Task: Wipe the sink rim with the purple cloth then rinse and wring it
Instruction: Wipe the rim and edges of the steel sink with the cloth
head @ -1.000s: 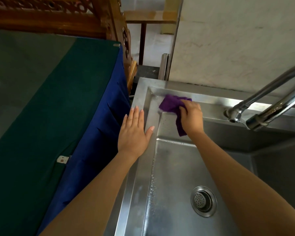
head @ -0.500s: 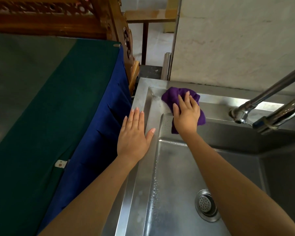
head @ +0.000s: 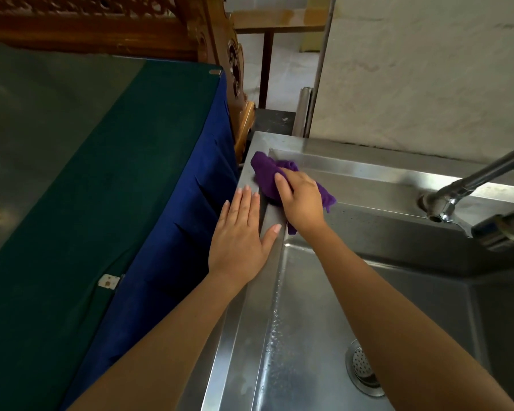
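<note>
Right, the right grip (head: 301,200) is on the purple cloth (head: 264,173) at the far left corner of the sink rim (head: 368,170). Its fingers are folded over the wad and press it onto the steel. One tail of cloth hangs off the inner edge toward the basin. The left grip (head: 241,232) lies flat on the left rim just beside it, fingers straight and together, thumb out, holding nothing and bracing me.

I read this as the wiping step, with rinse and wring yet to come. To do it well I want the cloth spread wider under the palm, because a bunched wad only cleans a narrow stripe. Even downward pressure, then long overlapping passes that follow the rim, pushed right into that corner seam where grime collects. The left grip sits on the path down the left rim, so it will need to lift clear. The tap (head: 445,200) stands over the back rim, so I'd work the cloth round its base.
</note>
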`<state>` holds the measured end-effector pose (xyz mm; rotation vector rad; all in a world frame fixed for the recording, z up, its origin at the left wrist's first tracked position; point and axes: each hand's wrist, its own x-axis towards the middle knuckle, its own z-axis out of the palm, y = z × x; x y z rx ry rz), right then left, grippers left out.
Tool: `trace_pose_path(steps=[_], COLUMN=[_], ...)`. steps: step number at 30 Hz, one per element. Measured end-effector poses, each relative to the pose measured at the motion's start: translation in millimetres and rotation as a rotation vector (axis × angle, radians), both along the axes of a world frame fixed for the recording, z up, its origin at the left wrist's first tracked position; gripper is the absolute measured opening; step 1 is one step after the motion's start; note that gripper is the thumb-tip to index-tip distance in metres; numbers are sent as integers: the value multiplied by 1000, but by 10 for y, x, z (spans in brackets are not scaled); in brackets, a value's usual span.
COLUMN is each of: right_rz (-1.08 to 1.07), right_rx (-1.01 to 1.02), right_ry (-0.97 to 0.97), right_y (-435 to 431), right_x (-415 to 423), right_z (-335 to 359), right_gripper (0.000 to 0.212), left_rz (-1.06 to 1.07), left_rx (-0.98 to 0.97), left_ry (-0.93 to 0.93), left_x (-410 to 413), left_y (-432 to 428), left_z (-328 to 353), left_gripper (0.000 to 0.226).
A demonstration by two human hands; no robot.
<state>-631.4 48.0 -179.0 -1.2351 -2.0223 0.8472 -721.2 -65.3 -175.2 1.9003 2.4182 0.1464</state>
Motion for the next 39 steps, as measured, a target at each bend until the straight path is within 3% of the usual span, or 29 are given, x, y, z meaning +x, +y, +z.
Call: trace_pose_path(steps=[4,7,10,13,15,21,26,31,35,39], right_rz=[-47,-132,-20,186,247,241,256,245,207,190], right_rx=[-211,-112,-109,114,210,140,-59,247,152,156], right_ry=[254,307,92,-367,-450,-394,-87,-337,-351,-332], right_y=[94,347,555,522,391,24,-181,0,-163,-327], right_x=[108,93,-42,-193,-272,-253,-64,-70,-222,-186], right_z=[158,379,369,82,-23,-29,61,81,-62,-56], right_gripper=[28,33,39,47,48,49,42,45,49,49], left_rz=[-6,-4,-13,-10,-4,-33,24,18,18,-12], left_rx=[3,0,-2,-16,-22,-46,-26,-43,-63,-32], left_ry=[-30,-20,1,15,31,-14,-59,-69,17,-46], left_x=[9,1,-4,-1,-3,-45,18,57,54,39], left_y=[-7,-15,-17,-13,-9,-61,-524,-955,-997,-1083], left_z=[20,19,13,17,11,26,59,52,58,62], left_gripper=[74,73,72,75,80,83,85,85,76,75])
